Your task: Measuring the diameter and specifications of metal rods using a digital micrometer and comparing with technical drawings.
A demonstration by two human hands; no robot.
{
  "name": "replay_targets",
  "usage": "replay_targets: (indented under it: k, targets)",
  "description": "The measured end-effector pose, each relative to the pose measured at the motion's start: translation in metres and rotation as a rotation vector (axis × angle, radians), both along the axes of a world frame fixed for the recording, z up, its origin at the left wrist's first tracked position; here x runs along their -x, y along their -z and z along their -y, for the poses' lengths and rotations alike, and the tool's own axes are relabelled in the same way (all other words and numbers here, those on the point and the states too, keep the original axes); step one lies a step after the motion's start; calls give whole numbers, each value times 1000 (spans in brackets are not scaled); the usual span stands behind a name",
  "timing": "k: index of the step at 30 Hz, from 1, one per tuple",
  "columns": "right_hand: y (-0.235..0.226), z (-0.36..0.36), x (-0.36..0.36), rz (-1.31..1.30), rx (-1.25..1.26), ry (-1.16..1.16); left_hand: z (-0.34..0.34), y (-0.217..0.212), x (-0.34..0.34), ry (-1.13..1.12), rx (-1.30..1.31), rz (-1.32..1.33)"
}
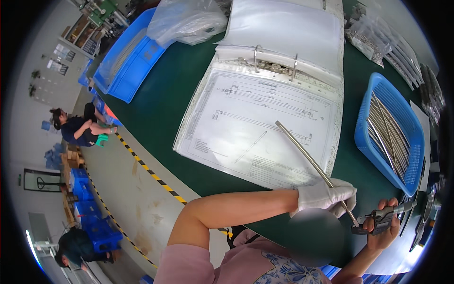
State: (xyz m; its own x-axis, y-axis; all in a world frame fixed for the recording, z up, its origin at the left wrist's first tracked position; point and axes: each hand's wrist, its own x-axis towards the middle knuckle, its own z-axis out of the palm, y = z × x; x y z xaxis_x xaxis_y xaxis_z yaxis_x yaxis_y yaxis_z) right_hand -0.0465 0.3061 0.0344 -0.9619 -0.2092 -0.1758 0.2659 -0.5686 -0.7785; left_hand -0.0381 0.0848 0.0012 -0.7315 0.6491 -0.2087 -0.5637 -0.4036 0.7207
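Observation:
My left hand (326, 195), in a white glove, is closed around a thin metal rod (303, 151). The rod slants over a technical drawing (255, 128) in an open ring binder, its far end above the page. At the right, my bare right hand (384, 235) grips a micrometer (382, 218) with a dark frame and a silver barrel. The rod's near end lies at the micrometer's jaws; whether they touch it I cannot tell. Just beyond, a blue mesh basket (363, 135) holds many similar rods (385, 135).
On the green table (156, 113), a blue bin (125, 87) stands at the far left beside clear plastic bags (187, 21). Bagged parts (371, 40) lie at the far right. Dark hand tools (423, 220) lie near the right edge. Two people sit away on the left.

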Motion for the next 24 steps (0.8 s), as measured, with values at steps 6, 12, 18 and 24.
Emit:
replay_targets:
  k: [6,12,18,24]
  targets:
    - [23,-23,13,16,19,-265,-5,2,2,-18,-110,23]
    - [13,0,11,162,-58,-27,-7,8,2,-31,-162,66]
    - [9,8,6,238,-51,84,-10,8,1,-61,-182,76]
    - [10,7,6,135,-67,-26,-9,10,1,-51,-186,83]
